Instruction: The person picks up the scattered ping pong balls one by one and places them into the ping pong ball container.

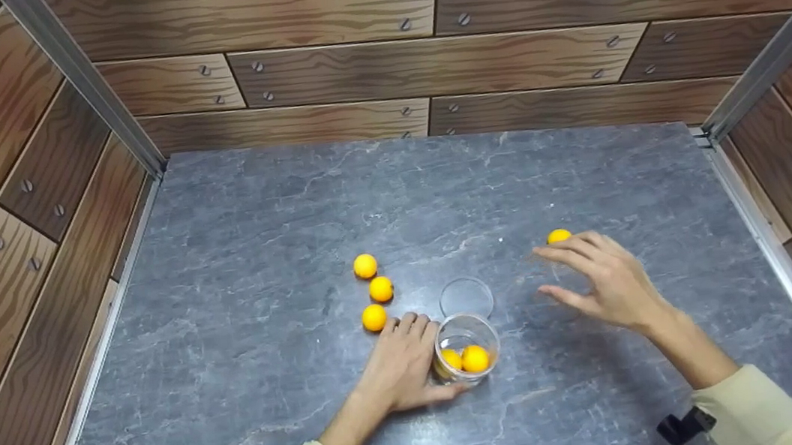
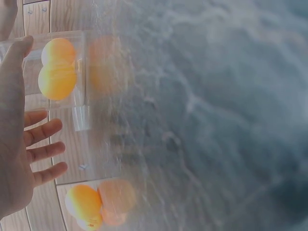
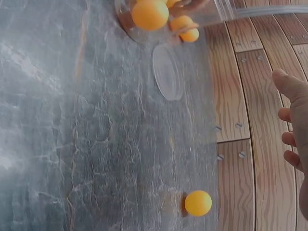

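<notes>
A clear round jar [image 1: 467, 346] stands on the table with two orange table tennis balls [image 1: 475, 359] inside. My left hand [image 1: 402, 365] rests against the jar's left side, its thumb along the near side. In the left wrist view, the fingers [image 2: 45, 156] of that hand are spread and fairly straight beside the jar. My right hand [image 1: 611, 283] hovers over the right of the table, thumb and fingers apart, holding nothing. Just beyond its fingers lies a single orange ball [image 1: 558, 236], which the right wrist view shows lying loose below that hand.
Left of the jar, three more orange balls [image 1: 381, 289] lie in a loose line, the nearest one by my left fingertips. A clear round lid [image 1: 467, 299] lies flat behind the jar. Wood-patterned walls [image 1: 332, 71] enclose the grey marbled table [image 1: 275, 222].
</notes>
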